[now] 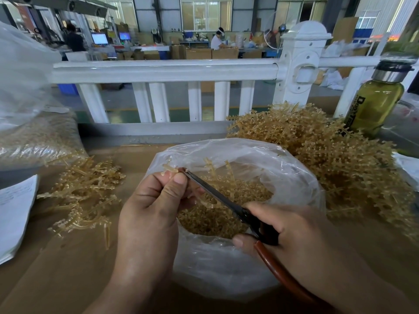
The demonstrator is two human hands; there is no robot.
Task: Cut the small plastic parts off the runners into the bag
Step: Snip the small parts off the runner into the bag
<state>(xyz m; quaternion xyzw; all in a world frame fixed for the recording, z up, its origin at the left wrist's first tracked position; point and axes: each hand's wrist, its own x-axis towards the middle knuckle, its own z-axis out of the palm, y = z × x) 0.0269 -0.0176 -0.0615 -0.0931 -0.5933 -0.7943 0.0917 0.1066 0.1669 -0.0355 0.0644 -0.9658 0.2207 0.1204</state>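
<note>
Runner (170,169) looks featherlight, springy: left hand (154,200) pinches its stem over the bag (249,147) by the worktop's (86,273) front edge, right hand (285,225) grips scissors (217,194).

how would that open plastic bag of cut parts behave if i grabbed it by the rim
Probably floppy: the bag is thin, wrinkled film. Likely bottom-heavy, as cut parts pool inside. It may sag or spill.
</note>
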